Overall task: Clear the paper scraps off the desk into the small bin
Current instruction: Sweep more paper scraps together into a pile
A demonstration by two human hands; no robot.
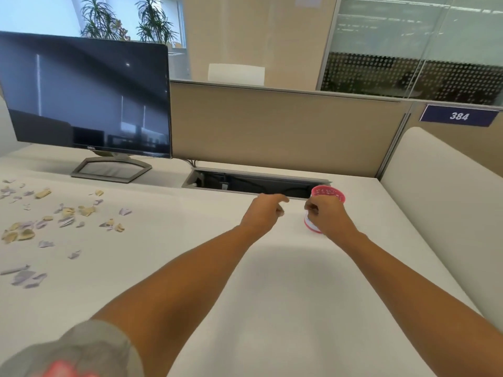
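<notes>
A small pink bin [328, 193] with a perforated wall stands on the white desk [190, 254] near the far edge, right of centre. My right hand [325, 214] is curled round its front side and hides most of it. My left hand [265, 212] hovers just left of the bin with loosely bent fingers, holding nothing. Several paper scraps [65, 216], lilac and tan, lie scattered across the left part of the desk, well away from both hands.
A dark monitor [84, 96] on a stand occupies the back left. An open cable tray slot [253, 182] runs along the desk's far edge, right behind the bin. A beige partition [285, 126] closes the back, a padded white divider [441, 200] the right side.
</notes>
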